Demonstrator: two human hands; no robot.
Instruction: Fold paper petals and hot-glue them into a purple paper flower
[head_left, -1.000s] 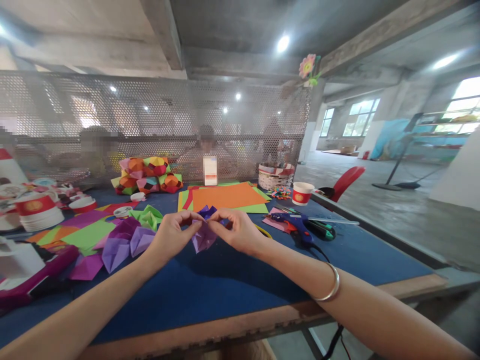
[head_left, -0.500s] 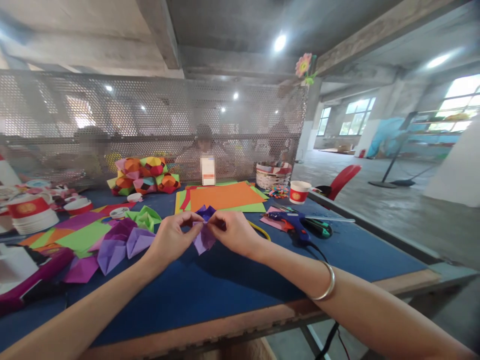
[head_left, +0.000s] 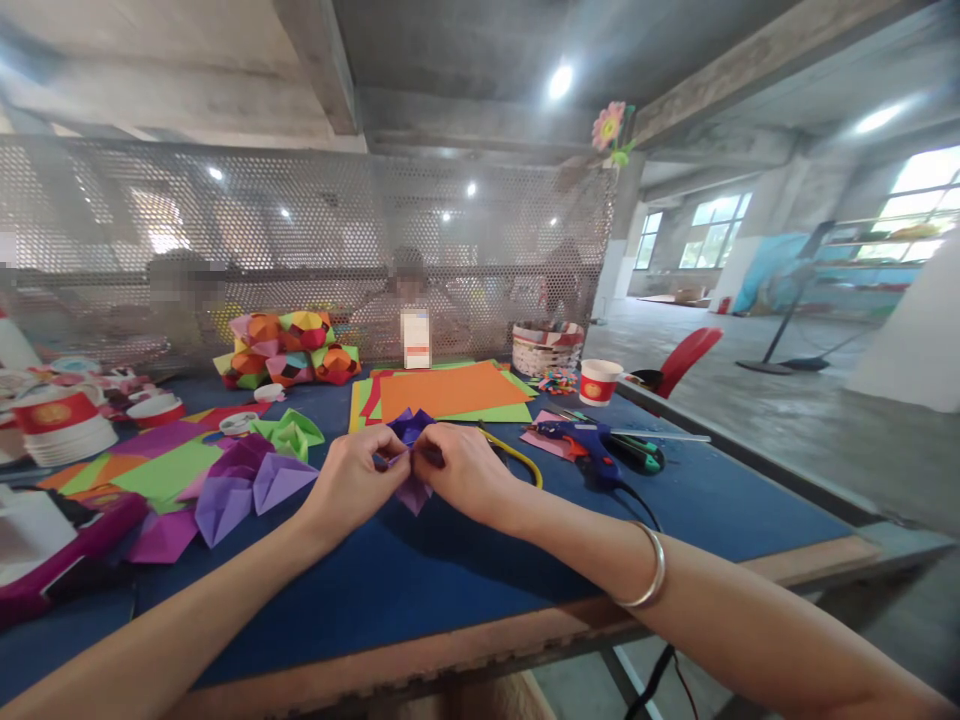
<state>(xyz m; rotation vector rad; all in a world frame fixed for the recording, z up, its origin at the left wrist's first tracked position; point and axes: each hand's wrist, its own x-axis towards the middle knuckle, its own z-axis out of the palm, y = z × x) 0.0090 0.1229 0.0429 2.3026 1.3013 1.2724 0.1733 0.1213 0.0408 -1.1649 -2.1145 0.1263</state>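
Note:
A folded purple paper piece [head_left: 414, 496] is pinched between my two hands above the blue tabletop [head_left: 337, 610]. My left hand [head_left: 358, 470] grips it from the left, thumb and fingers closed. From the other side my right hand [head_left: 469, 470] pinches it, fingertips almost touching those of the left. Part of the paper is hidden behind the fingers. Left of my hands lie folded purple paper pieces [head_left: 225, 505] and a green folded one [head_left: 294, 433]. Beyond the hands is a stack of coloured sheets with an orange sheet [head_left: 450, 390] on top.
A blue glue gun [head_left: 592, 445] with a cord, yellow-handled scissors or a loop [head_left: 532, 468] and a paper cup [head_left: 599, 382] stand on the right. Farther back are a woven basket [head_left: 546, 352] and origami balls [head_left: 289, 350]. Perforated mesh [head_left: 300, 220] closes the table's far side.
My fingers have drawn closer together on the purple paper, which has turned slightly, its lower tip shifting a little down and right. The things on the table have stayed put.

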